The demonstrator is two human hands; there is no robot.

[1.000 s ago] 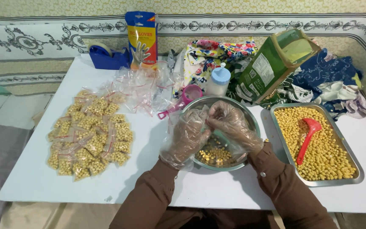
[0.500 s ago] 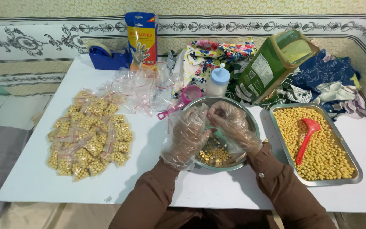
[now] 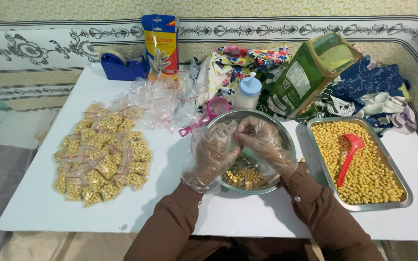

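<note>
Hovering over a round steel bowl [image 3: 281,135], the person's two hands meet fingertip to fingertip, both inside loose clear plastic gloves. The left hand [image 3: 214,154] and the right hand [image 3: 262,142] are pressed together above the bowl, seemingly pinching something small between them, though what it is cannot be made out through the crinkled plastic. Yellow chickpeas [image 3: 243,176] lie in the bowl's bottom, under the hands. Just right of the bowl sits a rectangular steel tray [image 3: 405,191] heaped with more chickpeas, a red plastic scoop [image 3: 350,155] lying on top of them. On the left side of the white table [image 3: 39,203], well apart from the bowl, small sealed bags of chickpeas [image 3: 102,162] are piled together. Farther back, empty clear zip bags [image 3: 163,104] are scattered in a loose heap, with a pink measuring scoop [image 3: 209,113] just beside the bowl's far rim and a small white bottle with a blue cap [image 3: 247,93] behind it. A blue tape dispenser [image 3: 119,65], a box of gloves [image 3: 159,46] and a green carton [image 3: 310,75] stand along the far edge.
</note>
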